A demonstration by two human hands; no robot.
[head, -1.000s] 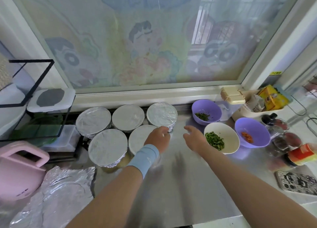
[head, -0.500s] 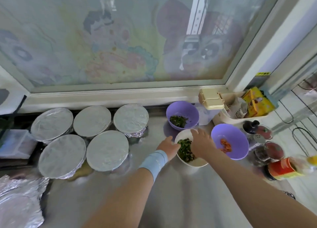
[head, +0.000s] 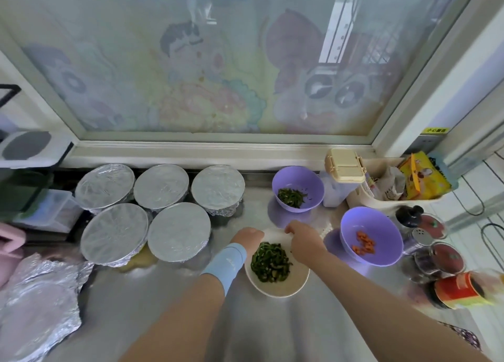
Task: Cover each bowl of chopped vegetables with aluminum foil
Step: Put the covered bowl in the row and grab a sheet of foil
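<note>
White bowl seemingly gripped by left hand and right hand.

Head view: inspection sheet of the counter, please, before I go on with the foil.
Surface: shiny steel counter.
Job's things: five foil-covered bowls at left. The white bowl of greens, the back purple bowl of greens and the right purple bowl of orange pieces are uncovered. Crumpled foil sheets lie at far left.
Clutter: red-lidded jars, red-labelled bottle and beige tray of packets, all at right.
Grippers: left hand and right hand both grip the white bowl's far rim.
Cables: none certain; dark wire loops at right, kind unclear.
Surroundings: window with cartoon film behind.
</note>
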